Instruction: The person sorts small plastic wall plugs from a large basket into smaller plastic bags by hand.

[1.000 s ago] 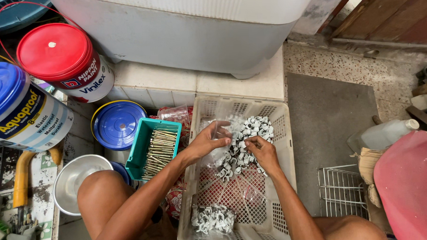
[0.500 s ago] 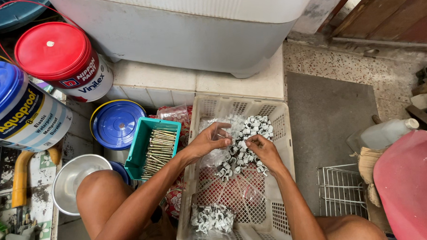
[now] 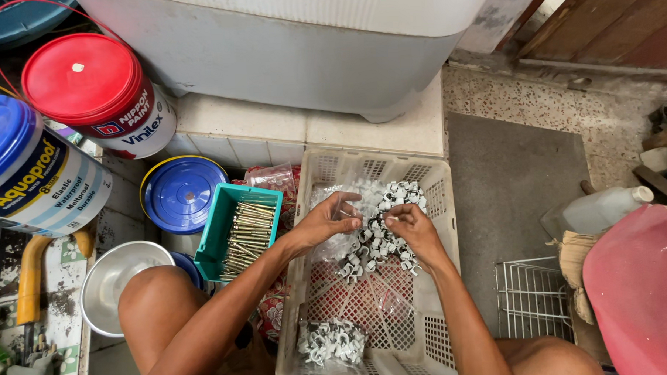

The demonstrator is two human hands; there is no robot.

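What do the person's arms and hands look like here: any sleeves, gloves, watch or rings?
Both arms are bare to the frame edge, with no sleeves in view. The left hand and right hand wear no gloves. No watch, bracelet or ring is visible on either wrist or on the fingers that show.

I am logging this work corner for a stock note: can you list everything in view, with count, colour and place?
Basket: one, beige, centre floor.
Cable clips: loose pile, white, in basket; smaller bagged bunch at near end.
Clear bag: one, transparent, in left hand.
Tray: one, teal, left of basket, holding brass-coloured screws.
Paint buckets: two, red lid, blue lid, upper left.
Blue lid: one, beside tray.
Metal bowl: one, silver, lower left.
Wire rack: one, white, right.
Plastic jug: one, cloudy white, right.
Left hand: holds bag.
Right hand: on clip pile.
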